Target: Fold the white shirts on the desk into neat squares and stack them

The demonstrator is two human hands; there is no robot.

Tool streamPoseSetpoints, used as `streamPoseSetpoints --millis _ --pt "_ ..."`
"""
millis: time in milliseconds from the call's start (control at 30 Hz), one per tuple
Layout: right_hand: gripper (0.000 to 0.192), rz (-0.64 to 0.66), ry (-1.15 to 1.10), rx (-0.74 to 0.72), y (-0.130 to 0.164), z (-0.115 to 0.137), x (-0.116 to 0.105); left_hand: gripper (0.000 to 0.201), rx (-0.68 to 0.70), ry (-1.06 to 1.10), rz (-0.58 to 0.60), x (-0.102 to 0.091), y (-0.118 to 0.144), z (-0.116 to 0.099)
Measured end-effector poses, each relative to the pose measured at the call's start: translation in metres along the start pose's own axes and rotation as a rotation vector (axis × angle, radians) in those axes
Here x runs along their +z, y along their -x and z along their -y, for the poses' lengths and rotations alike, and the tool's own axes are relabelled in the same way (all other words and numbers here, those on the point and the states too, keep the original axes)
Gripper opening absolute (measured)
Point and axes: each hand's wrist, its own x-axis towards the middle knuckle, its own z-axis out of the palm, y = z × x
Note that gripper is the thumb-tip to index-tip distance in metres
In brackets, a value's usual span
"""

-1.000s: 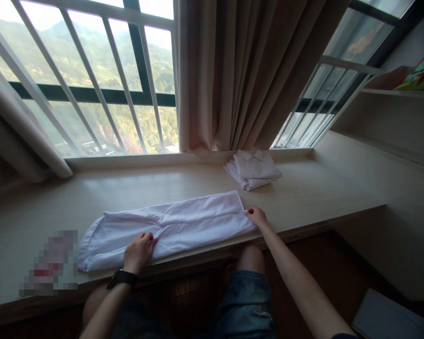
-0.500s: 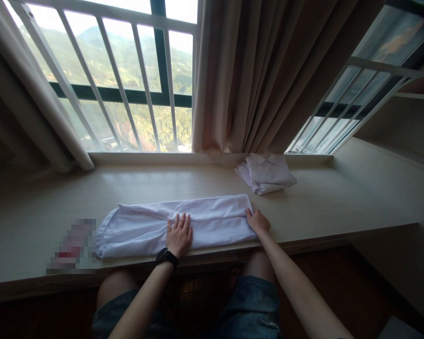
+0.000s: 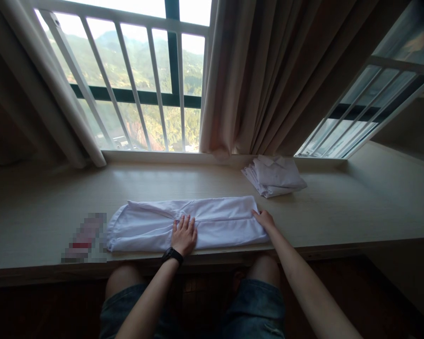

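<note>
A pale wooden desk runs along a barred window that looks out on green hills, with a beige curtain hanging down to the sill in the middle and a second curtain slanting across the left side. The room is dim against the bright glass, so the desk's near edge and the floor under it are hard to read.

A small patch on the desk at the left is blurred out, and what lies there cannot be told. The person's arms are cut off at the bottom of the frame, and the knees in denim shorts show only in part beneath the desk edge. The far right of the room falls into shadow.

A white garment, folded into a long narrow strip, lies along the near edge of the desk. The left hand, with a dark watch on its wrist, lies flat on the middle of the strip, fingers spread and pressing down, gripping nothing. The right hand rests at the strip's right end, fingers loosely extended and touching the cloth's edge; whether it pinches the fabric cannot be told.

A stack of folded white clothes sits farther back, below the curtain and well apart from the strip.
</note>
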Motion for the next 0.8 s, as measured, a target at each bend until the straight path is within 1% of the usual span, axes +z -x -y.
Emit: streamPoseSetpoints --millis 100,167,233,300,333,367,400,467,567,667,733,800 --pt "0.040 0.089 -0.104 -0.005 0.005 -0.005 -0.007 0.054 0.031 0.006 0.015 -0.001 0.002 0.003" --pt "0.040 0.176 -0.177 -0.015 0.013 -0.013 -0.015 0.054 0.061 0.016 0.017 -0.002 0.005 0.005" --pt "0.047 0.326 -0.304 -0.002 0.022 -0.024 -0.024 0.053 0.096 0.031 0.017 -0.002 0.007 0.007" --pt "0.052 0.499 -0.475 0.044 0.031 -0.037 -0.032 0.052 0.123 0.045 0.016 -0.002 0.010 0.007" --pt "0.052 0.561 -0.554 0.072 0.035 -0.043 -0.034 0.052 0.130 0.050 0.015 -0.002 0.010 0.007" --pt "0.050 0.593 -0.609 0.099 0.039 -0.048 -0.036 0.053 0.132 0.052 0.012 -0.003 0.011 0.007" --pt "0.047 0.592 -0.633 0.116 0.042 -0.052 -0.037 0.054 0.131 0.051 0.008 -0.003 0.011 0.006" --pt "0.043 0.541 -0.628 0.119 0.047 -0.054 -0.037 0.054 0.127 0.043 -0.003 -0.003 0.012 0.005" --pt "0.042 0.445 -0.565 0.067 0.052 -0.045 -0.042 0.053 0.137 0.028 -0.022 -0.005 0.013 0.003" --pt "0.043 0.402 -0.548 -0.008 0.055 -0.023 -0.057 0.053 0.143 0.025 -0.021 -0.005 0.013 0.002" --pt "0.043 0.402 -0.564 -0.076 0.057 0.000 -0.070 0.056 0.124 0.025 -0.016 -0.004 0.012 0.002" --pt "0.042 0.368 -0.566 -0.173 0.061 0.028 -0.081 0.057 0.102 0.022 -0.014 -0.003 0.012 0.003"
